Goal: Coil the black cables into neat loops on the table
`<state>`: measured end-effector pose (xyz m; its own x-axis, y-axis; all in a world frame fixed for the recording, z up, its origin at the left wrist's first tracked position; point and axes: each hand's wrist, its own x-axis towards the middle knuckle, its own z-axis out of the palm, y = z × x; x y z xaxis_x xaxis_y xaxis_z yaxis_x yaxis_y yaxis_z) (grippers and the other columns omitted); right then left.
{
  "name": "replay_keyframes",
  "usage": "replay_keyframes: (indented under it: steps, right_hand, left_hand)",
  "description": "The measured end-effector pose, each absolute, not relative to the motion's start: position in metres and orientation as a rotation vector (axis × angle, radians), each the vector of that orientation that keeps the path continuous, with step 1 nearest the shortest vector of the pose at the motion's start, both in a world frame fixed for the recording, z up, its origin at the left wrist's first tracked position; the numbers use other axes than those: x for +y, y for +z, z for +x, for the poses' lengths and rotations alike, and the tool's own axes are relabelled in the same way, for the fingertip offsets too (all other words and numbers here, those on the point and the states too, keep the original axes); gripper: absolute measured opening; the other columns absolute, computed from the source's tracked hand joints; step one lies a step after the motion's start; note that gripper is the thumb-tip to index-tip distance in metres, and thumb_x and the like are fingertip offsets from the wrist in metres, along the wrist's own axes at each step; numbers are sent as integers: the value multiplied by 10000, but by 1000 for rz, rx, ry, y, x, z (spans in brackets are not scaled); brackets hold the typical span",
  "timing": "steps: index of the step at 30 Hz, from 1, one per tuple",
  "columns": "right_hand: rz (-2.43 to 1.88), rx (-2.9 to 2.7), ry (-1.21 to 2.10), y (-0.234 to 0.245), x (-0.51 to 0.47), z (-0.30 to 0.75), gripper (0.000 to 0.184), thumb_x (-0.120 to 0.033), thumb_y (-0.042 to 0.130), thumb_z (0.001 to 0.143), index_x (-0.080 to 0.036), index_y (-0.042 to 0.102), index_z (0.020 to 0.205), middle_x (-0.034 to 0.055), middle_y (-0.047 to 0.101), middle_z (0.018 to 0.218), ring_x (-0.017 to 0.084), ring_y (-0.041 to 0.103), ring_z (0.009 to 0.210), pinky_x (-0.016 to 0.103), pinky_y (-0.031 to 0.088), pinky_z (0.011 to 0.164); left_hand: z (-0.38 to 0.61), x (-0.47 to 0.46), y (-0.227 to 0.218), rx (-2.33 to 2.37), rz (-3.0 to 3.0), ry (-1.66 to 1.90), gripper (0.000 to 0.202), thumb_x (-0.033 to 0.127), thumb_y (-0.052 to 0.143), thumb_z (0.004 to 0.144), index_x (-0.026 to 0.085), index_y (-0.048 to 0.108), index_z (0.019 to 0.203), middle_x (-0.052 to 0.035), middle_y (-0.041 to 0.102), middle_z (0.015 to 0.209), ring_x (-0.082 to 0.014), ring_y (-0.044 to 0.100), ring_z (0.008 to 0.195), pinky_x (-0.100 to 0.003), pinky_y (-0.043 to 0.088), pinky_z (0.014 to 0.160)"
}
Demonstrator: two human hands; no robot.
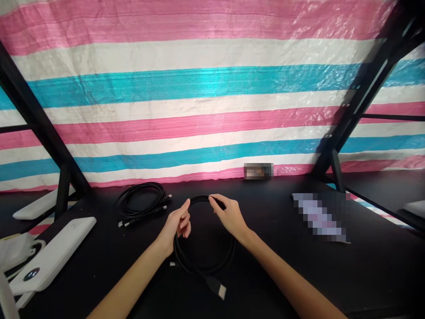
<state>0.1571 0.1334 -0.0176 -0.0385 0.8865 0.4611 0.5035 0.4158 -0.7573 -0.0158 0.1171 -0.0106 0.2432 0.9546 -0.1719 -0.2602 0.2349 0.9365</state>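
A black USB cable [209,269] is wound into a loop of several turns, gripped at its far side by both hands. My left hand [177,226] pinches the upper left of the loop between thumb and fingers. At the upper right, my right hand [230,215] is closed on the same coil. The cable's large connector [217,287] with a silver metal end hangs at the near side. A small light plug tip [172,264] shows just left of the loop. Behind my left hand lies another coil of black cables [142,199] with several metal plugs.
A white power bank [56,254] with a dark oval display lies at the left, near a white charger [15,252]. A blurred flat object [318,217] lies at the right. Black metal frame legs [347,110] flank the black tabletop [282,274]; a striped sheet [199,84] hangs behind.
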Motion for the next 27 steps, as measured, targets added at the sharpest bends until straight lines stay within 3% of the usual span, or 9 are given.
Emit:
replay_keyframes:
  steps: [9,13,17,22,27]
  right_hand:
    - [-1355,-1866,358,-14,130,158,266,-440,465,848,-206,555,758,-37,506,536,110,475,477,222,305,495]
    - [-1352,-1887,333,-15,131,157,226,-385,461,843,-207,515,714,-43,474,520,103,444,468,223,303,501]
    - [-1311,-1828,388,-14,133,158,278,-382,464,832,-201,454,621,-40,448,494,100,435,451,223,313,480]
    - [-1333,-1671,731,-15,133,154,392,-428,456,829,-196,408,517,-22,448,429,106,465,380,215,351,398]
    - [-1201,-1539,1213,-20,128,140,353,-466,484,805,-167,507,619,15,582,570,113,540,424,195,389,359]
  left_hand:
    - [-18,115,-11,971,1060,1086,579,513,524,792,217,210,406,68,206,332,-60,297,301,-244,262,405]
    - [-17,115,-9,1074,1122,1142,578,511,541,781,224,232,385,58,215,303,-72,306,287,-253,204,368]
    - [-21,118,-8,1034,1064,1232,588,474,596,751,223,223,373,60,204,295,-62,291,289,-243,233,360]
    - [-34,126,1,868,738,1410,563,404,621,731,213,184,431,76,180,329,-40,210,303,-215,218,333]
    - [-46,132,6,777,568,1500,555,377,573,752,203,125,474,78,152,352,-36,183,309,-198,201,324]
